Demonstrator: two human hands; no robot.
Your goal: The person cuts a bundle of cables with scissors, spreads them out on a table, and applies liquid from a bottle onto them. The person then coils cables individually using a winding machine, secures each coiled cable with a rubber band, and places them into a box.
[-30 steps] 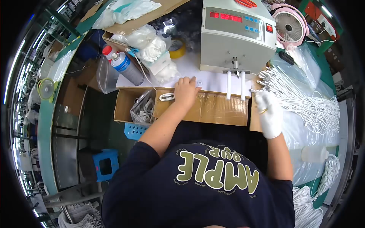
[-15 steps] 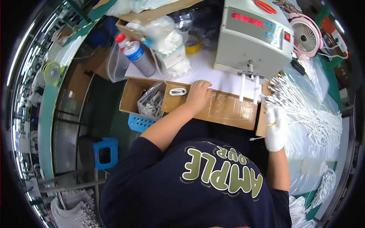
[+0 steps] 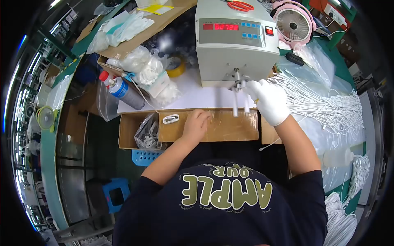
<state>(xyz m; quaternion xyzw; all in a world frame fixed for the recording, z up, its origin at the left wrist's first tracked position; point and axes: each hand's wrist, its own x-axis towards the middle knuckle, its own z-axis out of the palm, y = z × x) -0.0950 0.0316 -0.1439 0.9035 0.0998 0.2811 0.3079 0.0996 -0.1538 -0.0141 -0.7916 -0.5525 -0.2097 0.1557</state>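
My right hand (image 3: 269, 101), in a white glove, is at the spindle (image 3: 237, 80) of a grey winding machine (image 3: 236, 57). Its fingers are closed, apparently on a white cable, though the glove hides most of the grip. Two white prongs (image 3: 235, 104) point down from the spindle beside the fingertips, slightly blurred. A white cable end with a plug (image 3: 262, 148) hangs below the right wrist. My bare left hand (image 3: 197, 124) rests with loosely extended fingers on a cardboard box (image 3: 232, 125), holding nothing visible. A small coiled white cable (image 3: 170, 119) lies left of it.
Many white cables (image 3: 324, 106) are spread on the right. A pink fan (image 3: 293, 24) stands behind them. Left of the machine are a spray can (image 3: 127, 94), yellow tape (image 3: 175, 66) and plastic bags. Red-handled scissors (image 3: 241, 5) lie on the machine.
My right hand has moved up and left, from beside the cable pile to the spindle. The left hand remains on the cardboard. The whole view has shifted, and the red display reads differently.
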